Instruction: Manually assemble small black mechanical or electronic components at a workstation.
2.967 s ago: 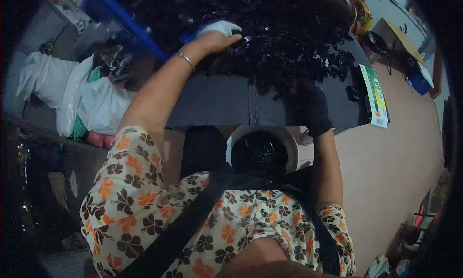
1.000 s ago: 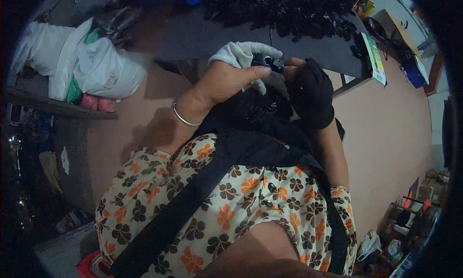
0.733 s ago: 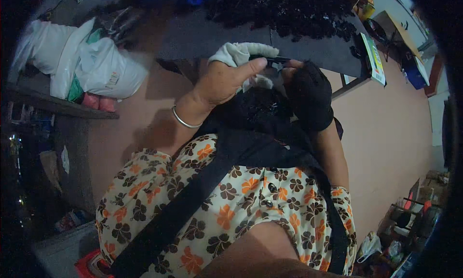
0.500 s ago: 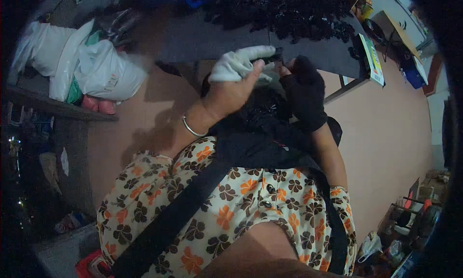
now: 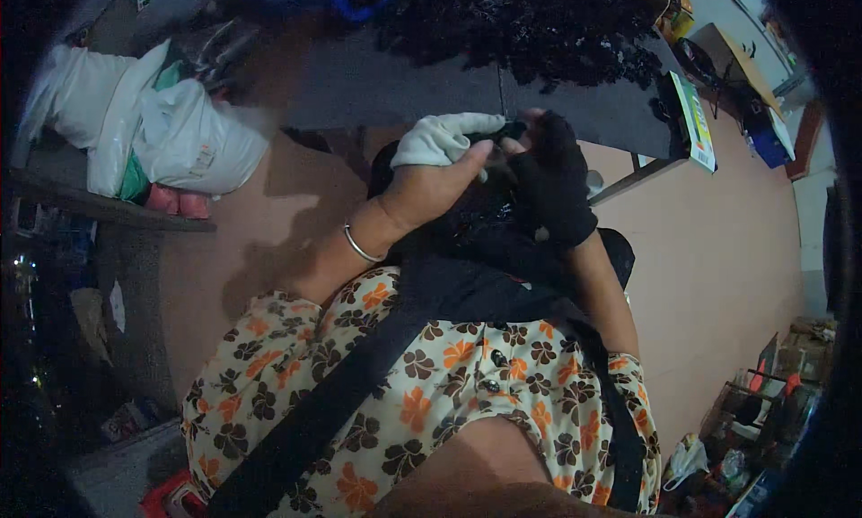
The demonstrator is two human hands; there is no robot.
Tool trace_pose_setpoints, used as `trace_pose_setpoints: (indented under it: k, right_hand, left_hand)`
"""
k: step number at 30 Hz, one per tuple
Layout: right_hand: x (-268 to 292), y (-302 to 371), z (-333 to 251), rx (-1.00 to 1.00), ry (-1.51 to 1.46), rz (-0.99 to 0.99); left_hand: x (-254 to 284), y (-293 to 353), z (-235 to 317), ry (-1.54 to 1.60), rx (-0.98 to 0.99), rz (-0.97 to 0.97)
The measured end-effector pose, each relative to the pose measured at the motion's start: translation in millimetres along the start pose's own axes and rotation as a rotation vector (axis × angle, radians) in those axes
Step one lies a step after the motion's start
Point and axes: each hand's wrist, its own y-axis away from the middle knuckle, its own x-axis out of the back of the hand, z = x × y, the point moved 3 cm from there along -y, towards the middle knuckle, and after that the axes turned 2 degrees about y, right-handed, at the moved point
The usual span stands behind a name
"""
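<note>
My left hand [image 5: 440, 154] wears a white glove that leaves the thumb bare, and a metal bangle circles its wrist. Its gloved forefinger reaches a small black piece [image 5: 514, 129], gripped between my two hands above my lap. On the other side my right hand [image 5: 552, 172], in a black fingerless glove, closes its bare fingertips around that piece. Its exact kind is too dark and small to make out. Below the hands, shiny black bits [image 5: 489, 215] lie on the black apron [image 5: 467, 285] over my lap.
Ahead stands a dark table [image 5: 431, 87] with a heap of small black pieces [image 5: 557, 33]. A green and white box [image 5: 691, 118] sits at its right edge. Stuffed white bags [image 5: 197, 141] rest on a shelf at the left. Cluttered goods [image 5: 763, 419] stand at lower right.
Both hands have come slightly nearer to me and closer together around the small black piece. My right hand has turned a little and shifted left.
</note>
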Motion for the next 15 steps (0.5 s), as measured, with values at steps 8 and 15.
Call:
trace_pose_setpoints:
  k: [8, 15]
  right_hand:
    - [6, -10, 20, -0.361, -0.350, -0.356]
    - [26, -40, 59, 0.268, 0.404, -0.170]
  left_hand:
    - [1, -12, -10, 0.131, 0.044, -0.148]
    - [57, -64, -34, -0.810, -0.242, 0.099]
